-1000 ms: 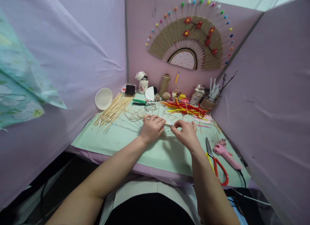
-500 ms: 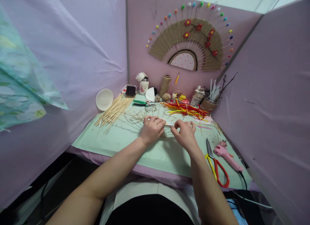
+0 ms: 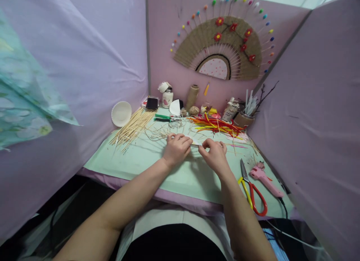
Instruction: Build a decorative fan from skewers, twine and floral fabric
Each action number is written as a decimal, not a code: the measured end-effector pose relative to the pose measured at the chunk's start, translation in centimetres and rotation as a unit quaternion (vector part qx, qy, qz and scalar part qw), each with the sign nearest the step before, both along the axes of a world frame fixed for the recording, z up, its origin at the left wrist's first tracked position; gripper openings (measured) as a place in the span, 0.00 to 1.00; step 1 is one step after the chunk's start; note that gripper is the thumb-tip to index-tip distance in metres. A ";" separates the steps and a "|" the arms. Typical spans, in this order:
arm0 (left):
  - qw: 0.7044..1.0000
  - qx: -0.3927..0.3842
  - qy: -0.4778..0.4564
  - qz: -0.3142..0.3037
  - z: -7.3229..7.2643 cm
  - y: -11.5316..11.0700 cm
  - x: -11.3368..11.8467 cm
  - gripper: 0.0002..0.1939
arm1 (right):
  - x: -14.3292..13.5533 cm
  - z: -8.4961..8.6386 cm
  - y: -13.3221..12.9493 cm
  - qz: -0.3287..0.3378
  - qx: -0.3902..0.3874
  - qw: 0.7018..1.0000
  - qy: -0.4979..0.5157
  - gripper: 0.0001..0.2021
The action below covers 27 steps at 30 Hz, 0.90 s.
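Observation:
Near the middle of the green-covered table [image 3: 135, 167], my left hand [image 3: 177, 149] has its fingers closed on the left part of a small white piece [image 3: 195, 141]. The thumb and index finger of my right hand [image 3: 214, 154] pinch the same piece at its right end. Most of the piece is hidden by my fingers, so its full shape cannot be made out. Thin loose strands [image 3: 157, 132] lie just behind my left hand. Red and yellow fuzzy stems [image 3: 216, 125] are heaped beyond my right hand.
Scissors [image 3: 251, 189] and a pink glue gun [image 3: 266, 180] lie at the right. Thin sticks [image 3: 133, 129], a white plate [image 3: 121, 114] and green-handled pliers [image 3: 162, 118] are at the back left. Jars, twine and a cup [image 3: 244, 119] line the back, below a decorated fan [image 3: 219, 43].
The camera view has shifted slightly. Both hands stay in nearly the same place, still on the white piece.

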<state>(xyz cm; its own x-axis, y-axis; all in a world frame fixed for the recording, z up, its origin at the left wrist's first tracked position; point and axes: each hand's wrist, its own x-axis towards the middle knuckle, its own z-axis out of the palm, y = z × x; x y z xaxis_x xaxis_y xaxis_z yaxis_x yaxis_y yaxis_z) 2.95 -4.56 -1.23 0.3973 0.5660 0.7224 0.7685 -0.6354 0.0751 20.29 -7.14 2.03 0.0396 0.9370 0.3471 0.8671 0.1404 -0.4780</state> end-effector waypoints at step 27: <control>1.000 0.002 -0.026 0.004 -0.1 0.4 -0.1 0.09 | 0.4 1.0 -0.9 0.044 0.010 0.999 -0.023 0.12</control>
